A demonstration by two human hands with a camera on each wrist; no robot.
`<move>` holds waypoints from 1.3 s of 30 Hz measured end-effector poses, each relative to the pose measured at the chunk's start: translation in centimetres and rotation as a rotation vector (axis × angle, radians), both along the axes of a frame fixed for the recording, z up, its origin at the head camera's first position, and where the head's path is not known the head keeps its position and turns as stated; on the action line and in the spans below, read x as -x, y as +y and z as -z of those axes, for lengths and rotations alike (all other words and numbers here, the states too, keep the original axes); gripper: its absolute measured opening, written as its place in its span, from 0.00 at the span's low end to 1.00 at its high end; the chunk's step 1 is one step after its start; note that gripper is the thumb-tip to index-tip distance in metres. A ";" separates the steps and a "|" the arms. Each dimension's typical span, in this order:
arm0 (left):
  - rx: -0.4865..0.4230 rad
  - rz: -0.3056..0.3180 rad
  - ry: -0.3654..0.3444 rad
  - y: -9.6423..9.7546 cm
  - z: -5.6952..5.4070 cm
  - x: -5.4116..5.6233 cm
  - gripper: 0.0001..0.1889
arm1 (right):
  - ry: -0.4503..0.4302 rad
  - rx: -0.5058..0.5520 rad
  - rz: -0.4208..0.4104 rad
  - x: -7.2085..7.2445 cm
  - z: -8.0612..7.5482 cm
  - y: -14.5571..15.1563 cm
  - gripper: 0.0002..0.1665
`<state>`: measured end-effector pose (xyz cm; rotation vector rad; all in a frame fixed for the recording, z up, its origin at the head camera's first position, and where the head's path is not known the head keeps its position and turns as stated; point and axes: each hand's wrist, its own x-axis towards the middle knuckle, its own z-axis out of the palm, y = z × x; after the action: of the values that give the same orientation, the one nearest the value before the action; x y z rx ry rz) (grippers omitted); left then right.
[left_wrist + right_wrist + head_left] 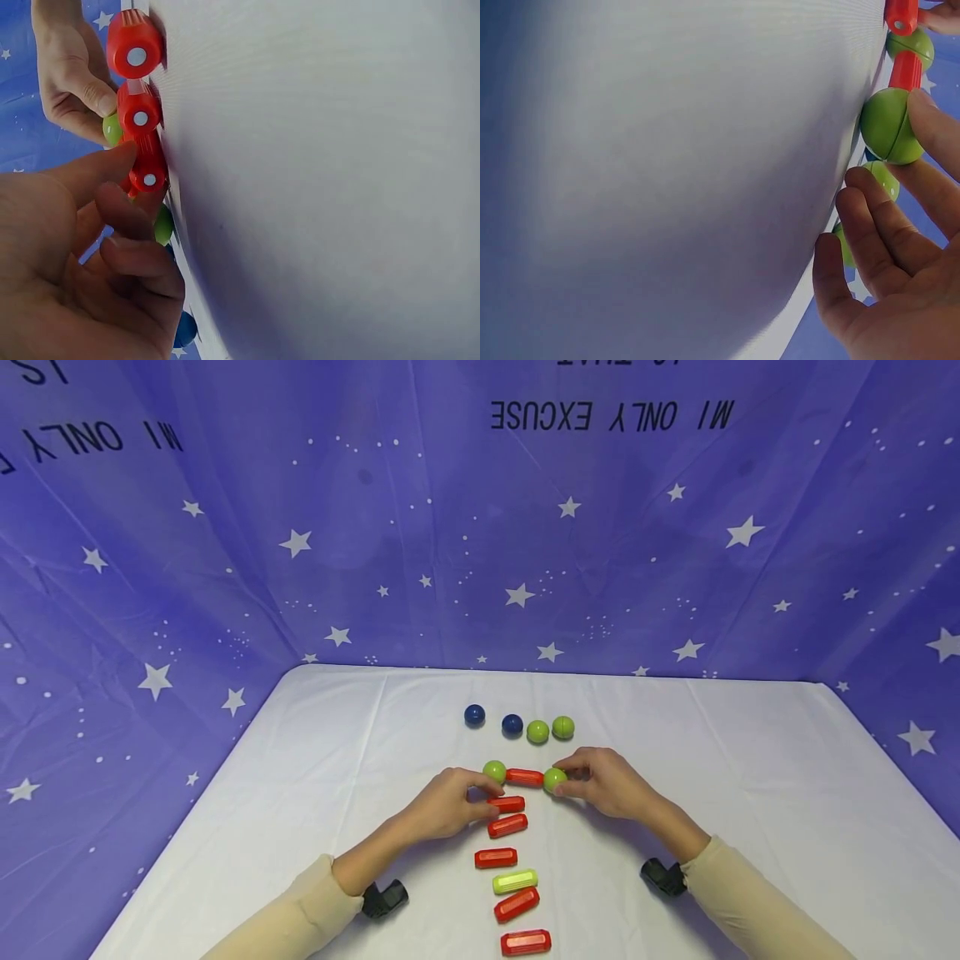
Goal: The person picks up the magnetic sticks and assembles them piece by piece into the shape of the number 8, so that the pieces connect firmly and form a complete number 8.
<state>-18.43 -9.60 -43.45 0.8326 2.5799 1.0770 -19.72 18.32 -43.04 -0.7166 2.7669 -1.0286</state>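
A red magnetic rod (524, 777) lies between two green balls, joined to the left green ball (494, 772) and the right green ball (555, 780). My right hand (611, 783) pinches the right ball between thumb and forefinger; its other fingers are loosely spread in the right wrist view. Just nearer to me, my left hand (447, 804) pinches another red rod (512, 804) by its left end with thumb and forefinger. That rod (148, 161) shows a pale round end in the left wrist view. A further red rod (507, 826) lies close below it.
Behind the hands sit two blue balls (475, 716) and two more green balls (537, 732). Toward me runs a column with several red rods (496, 858) and one yellow-green rod (515, 882). The white table (750, 760) meets a purple starry cloth (465, 527).
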 end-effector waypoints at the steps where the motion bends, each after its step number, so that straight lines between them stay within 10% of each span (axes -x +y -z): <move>1: 0.001 -0.001 0.004 0.0 0.0 0.0 0.10 | -0.003 0.000 0.002 0.0 0.0 0.0 0.19; 39: 0.044 -0.080 -0.012 0.4 -0.4 -0.7 0.08 | 0.025 -0.004 -0.007 0.1 0.2 0.1 0.19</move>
<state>-17.75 -9.17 -43.03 0.7160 2.6371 1.0400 -19.86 18.44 -43.27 -0.7432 2.7850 -1.0193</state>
